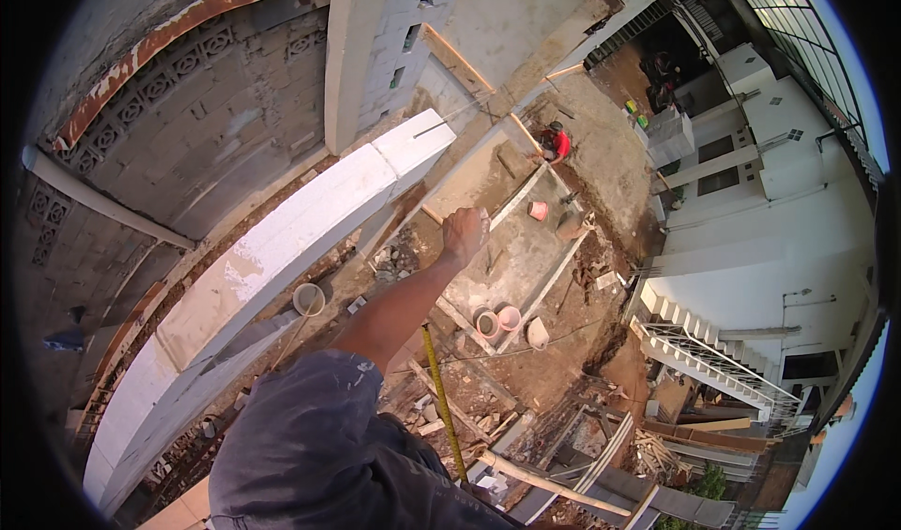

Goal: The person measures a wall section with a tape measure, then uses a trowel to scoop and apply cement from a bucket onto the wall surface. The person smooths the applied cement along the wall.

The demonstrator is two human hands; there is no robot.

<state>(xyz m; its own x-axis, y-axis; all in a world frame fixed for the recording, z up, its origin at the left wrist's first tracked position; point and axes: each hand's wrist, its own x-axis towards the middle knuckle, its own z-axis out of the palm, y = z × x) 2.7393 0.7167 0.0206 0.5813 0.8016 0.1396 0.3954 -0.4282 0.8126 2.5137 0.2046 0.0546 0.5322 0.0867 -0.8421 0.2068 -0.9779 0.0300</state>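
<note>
My left arm, in a dark sleeve, reaches forward over the site, high above the ground. At its end my left hand (466,236) is closed in a fist, knuckles up. What it holds, if anything, is hidden from me. A yellow tape measure (438,394) runs down from below my forearm towards my body, its blade stretched out. Its lower end passes beside my dark shirt. To the left stands a wall of white blocks (310,215), its top course level with my arm and with a slot cut near its far end. My right hand does not show.
Far below, a person in red (556,143) crouches by a concrete-edged slab. Pink buckets (509,318) and a pale bucket (309,299) stand lower down. Bamboo poles (554,481) and rubble lie near my right. White stairs (704,352) rise at the right.
</note>
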